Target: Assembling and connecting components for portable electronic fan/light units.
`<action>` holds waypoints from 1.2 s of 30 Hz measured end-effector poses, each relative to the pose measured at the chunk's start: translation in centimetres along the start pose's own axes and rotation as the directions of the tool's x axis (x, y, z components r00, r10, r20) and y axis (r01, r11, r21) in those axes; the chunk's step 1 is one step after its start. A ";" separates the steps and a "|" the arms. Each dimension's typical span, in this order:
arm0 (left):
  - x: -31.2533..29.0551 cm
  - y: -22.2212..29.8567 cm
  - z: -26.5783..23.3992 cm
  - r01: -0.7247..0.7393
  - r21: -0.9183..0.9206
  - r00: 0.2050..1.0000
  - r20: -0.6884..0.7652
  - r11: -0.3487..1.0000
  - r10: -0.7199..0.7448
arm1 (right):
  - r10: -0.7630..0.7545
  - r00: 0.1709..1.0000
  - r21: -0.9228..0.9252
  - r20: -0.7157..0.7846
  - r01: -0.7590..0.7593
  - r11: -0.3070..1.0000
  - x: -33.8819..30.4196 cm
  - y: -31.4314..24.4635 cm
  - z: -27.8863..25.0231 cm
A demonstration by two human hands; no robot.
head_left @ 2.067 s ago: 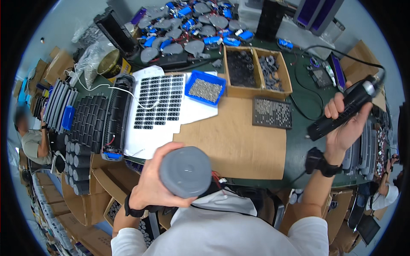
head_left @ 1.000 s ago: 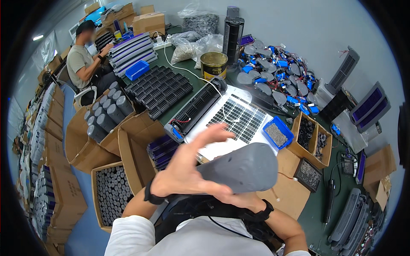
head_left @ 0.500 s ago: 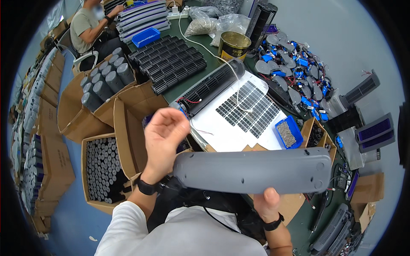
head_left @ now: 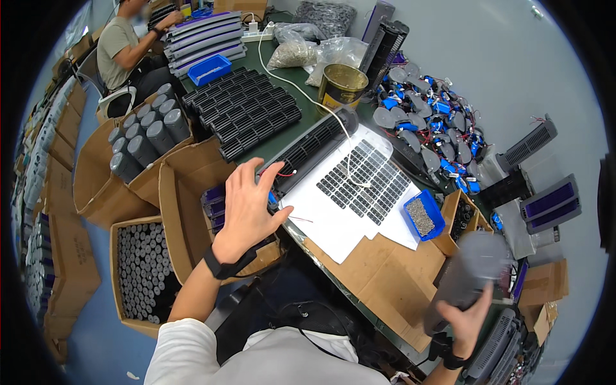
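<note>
On the right, my right hand point(head_left: 470, 316) grips a long grey plastic housing with rounded ends point(head_left: 459, 282), tilted up and smeared by motion at its top. My left hand point(head_left: 251, 208) reaches over the table's near edge with fingers spread, holding nothing. Just beyond its fingers lies a black slotted tower housing point(head_left: 311, 147) with red wires at its near end; whether the fingertips touch it I cannot tell. Beside that housing is a white sheet bearing rows of small black rectangular pieces point(head_left: 366, 176), with a white cable crossing it.
A blue tray of small metal parts point(head_left: 421, 215) sits by flattened cardboard point(head_left: 385, 269). Stacked black grilles point(head_left: 247, 106), a yellow-black can point(head_left: 340, 90) and piled blue-wrapped parts point(head_left: 436, 109) lie farther back. Cartons of grey cylinders point(head_left: 144, 263) stand left; a person point(head_left: 122, 58) sits beyond.
My right hand has swung the grey housing from in front of me to the right and tilted it up. My left hand has come away from the housing and its fingers have spread.
</note>
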State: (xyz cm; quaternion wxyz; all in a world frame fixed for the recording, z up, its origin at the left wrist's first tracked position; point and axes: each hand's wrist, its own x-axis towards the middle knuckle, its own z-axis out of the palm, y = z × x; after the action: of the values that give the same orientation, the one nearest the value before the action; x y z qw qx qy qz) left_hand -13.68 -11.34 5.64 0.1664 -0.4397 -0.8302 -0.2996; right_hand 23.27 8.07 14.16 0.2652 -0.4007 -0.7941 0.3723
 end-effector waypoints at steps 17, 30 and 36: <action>3.8 -5.3 1.5 -0.041 0.273 0.968 0.249 0.961 -0.029 | -0.071 0.993 -0.679 0.096 0.118 0.725 -0.3 4.9 5.0; 3.9 -6.6 0.8 -0.186 0.268 0.978 -0.039 0.945 0.204 | -0.117 0.987 -0.698 0.107 0.158 0.699 -1.2 4.3 5.5; -3.9 -12.5 -2.5 0.279 -0.226 0.847 -0.401 0.933 -0.350 | -0.265 0.964 -0.644 0.031 0.222 0.732 -2.5 -0.2 6.1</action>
State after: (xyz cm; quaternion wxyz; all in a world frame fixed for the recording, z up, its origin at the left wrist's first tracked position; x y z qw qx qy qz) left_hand -21.79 -20.79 1.04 0.2603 -0.2313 -0.8060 -0.4786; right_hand 20.15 3.57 10.45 0.1836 -0.3709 -0.9099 0.0277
